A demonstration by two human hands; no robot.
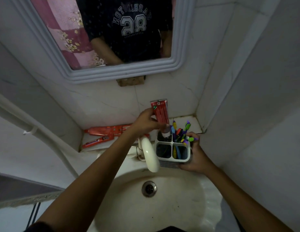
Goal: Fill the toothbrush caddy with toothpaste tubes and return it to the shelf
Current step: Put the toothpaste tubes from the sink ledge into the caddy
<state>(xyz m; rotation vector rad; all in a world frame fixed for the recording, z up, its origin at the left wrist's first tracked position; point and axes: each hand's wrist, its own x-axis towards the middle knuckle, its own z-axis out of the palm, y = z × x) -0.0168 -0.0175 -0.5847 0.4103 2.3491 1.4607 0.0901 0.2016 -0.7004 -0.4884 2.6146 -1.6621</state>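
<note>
My right hand grips the white four-compartment toothbrush caddy at its right side, above the back rim of the sink. Several coloured toothbrushes stand in its right-hand compartments. My left hand holds a red toothpaste tube upright, cap down, with the white cap entering the caddy's far-left compartment. Two more red toothpaste tubes lie flat on the tiled shelf to the left.
A white curved tap stands just left of the caddy. The white sink basin with its metal drain lies below. A framed mirror hangs above the shelf; tiled walls close in on the right.
</note>
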